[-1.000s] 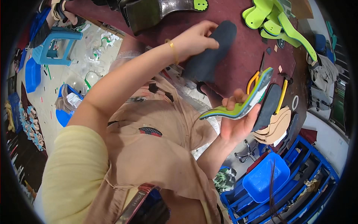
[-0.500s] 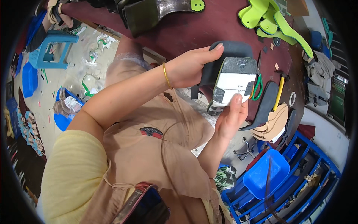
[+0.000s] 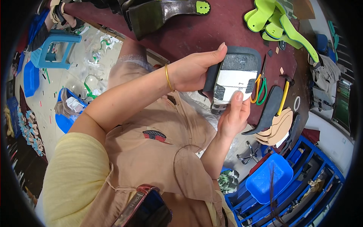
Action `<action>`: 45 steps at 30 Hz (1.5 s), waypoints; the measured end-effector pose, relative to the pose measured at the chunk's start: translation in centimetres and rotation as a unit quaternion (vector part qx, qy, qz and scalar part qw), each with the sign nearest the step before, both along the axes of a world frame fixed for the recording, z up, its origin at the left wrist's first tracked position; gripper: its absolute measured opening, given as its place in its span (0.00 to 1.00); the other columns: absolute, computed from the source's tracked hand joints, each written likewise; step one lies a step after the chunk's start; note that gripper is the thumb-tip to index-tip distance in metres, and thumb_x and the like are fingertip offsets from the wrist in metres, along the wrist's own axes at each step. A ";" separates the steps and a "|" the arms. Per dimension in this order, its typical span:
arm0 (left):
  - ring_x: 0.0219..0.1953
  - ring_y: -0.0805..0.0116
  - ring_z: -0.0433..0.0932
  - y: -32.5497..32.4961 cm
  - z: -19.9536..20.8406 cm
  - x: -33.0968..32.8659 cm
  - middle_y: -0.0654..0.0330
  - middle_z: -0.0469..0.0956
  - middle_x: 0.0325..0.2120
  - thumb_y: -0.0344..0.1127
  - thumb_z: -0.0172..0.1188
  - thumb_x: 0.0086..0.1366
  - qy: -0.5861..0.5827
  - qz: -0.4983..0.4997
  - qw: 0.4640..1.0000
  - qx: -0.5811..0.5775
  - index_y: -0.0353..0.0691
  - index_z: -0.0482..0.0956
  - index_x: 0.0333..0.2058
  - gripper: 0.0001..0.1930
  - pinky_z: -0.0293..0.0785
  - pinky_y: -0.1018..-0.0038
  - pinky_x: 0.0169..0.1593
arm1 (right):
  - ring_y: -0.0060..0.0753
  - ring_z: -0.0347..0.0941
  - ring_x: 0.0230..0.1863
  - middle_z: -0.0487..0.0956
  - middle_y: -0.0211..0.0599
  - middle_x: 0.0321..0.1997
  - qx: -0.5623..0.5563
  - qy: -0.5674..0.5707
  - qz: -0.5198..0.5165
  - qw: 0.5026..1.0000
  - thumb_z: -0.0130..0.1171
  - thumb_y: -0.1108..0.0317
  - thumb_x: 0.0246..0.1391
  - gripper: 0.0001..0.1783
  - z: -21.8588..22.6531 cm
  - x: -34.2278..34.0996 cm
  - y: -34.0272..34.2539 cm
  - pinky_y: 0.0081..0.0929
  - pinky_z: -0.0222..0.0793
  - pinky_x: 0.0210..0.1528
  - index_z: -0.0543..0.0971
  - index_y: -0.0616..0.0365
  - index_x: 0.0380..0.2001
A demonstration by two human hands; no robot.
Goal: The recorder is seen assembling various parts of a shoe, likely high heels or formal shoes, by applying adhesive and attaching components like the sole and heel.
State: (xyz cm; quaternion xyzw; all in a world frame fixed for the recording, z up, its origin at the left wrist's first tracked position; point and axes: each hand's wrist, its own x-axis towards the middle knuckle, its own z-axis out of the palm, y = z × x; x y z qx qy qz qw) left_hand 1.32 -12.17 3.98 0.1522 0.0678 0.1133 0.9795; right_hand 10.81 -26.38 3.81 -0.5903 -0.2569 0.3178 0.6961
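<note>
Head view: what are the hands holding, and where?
A dark shoe sole: left hand grips its upper left edge, right hand supports it from below, fingertips on its pale face.

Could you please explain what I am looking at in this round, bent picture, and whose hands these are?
The picture comes from a wide fisheye camera worn on a person's head, looking down, so edges curve. No machine is involved: both bare hands belong to the wearer. The left hand, with a gold bangle on its wrist, and the right hand together hold a dark grey shoe sole with a white patch above a dark red worktable. On the table lie orange and green handled scissors, a yellow-handled hammer, lime green sole pieces and tan leather cutouts. A blue plastic bin sits lower right.
</note>
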 end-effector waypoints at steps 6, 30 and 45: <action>0.53 0.68 0.69 0.0 -0.2 0.2 0.60 0.71 0.51 0.55 0.36 0.69 0.001 -0.002 1.000 0.002 0.39 0.66 0.54 0.28 0.64 0.69 0.57 | 0.21 0.67 0.46 0.73 0.36 0.47 -0.001 0.005 -0.002 1.000 0.51 0.63 0.60 0.20 -0.2 0.1 0.0 0.20 0.60 0.51 0.68 0.68 0.49; 0.45 0.68 0.76 5.1 0.4 1.1 0.55 0.75 0.44 0.35 0.54 0.64 0.089 -0.105 0.985 0.100 0.32 0.70 0.48 0.16 0.73 0.71 0.50 | 0.19 0.67 0.41 0.74 0.30 0.40 0.001 -0.030 0.091 0.995 0.63 0.62 0.51 0.21 -0.7 3.8 0.0 0.18 0.62 0.46 0.71 0.64 0.43; 0.39 0.71 0.75 5.7 -0.9 2.7 0.59 0.77 0.37 0.52 0.48 0.66 0.166 -0.126 0.968 0.141 0.35 0.73 0.45 0.23 0.71 0.76 0.42 | 0.35 0.71 0.51 0.73 0.44 0.52 -0.005 0.177 0.086 0.980 0.59 0.67 0.53 0.27 -0.8 1.8 1.8 0.31 0.66 0.54 0.65 0.67 0.53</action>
